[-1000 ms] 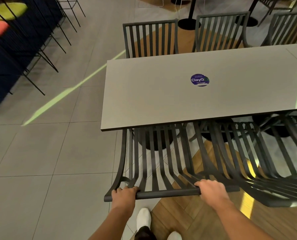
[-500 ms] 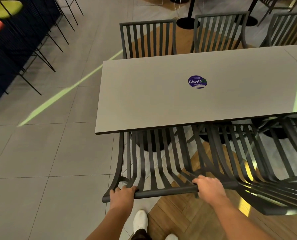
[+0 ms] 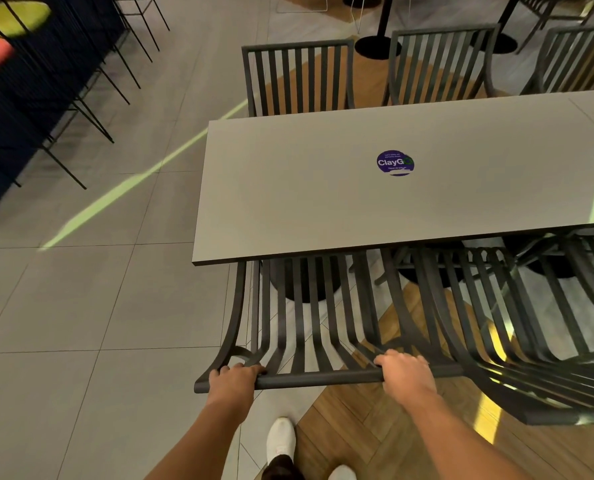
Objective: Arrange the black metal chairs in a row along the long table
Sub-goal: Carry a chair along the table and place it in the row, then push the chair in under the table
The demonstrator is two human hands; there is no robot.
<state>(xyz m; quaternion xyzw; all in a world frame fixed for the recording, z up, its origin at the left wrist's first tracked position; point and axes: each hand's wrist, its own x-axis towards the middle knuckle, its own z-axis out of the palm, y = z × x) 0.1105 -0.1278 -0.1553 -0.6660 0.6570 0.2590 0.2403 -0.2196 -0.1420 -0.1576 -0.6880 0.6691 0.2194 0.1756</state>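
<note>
Only readable thing here is a round purple sticker (image 3: 395, 163) stuck flat on the grey counter (image 3: 288, 188), roughly mid-width of the top. Big white letters say "ClayG", and the last bit is a green circular symbol, probably standing in for an "o". There's tiny white print above and below that word, but it's way too small and blurry to read.
</note>
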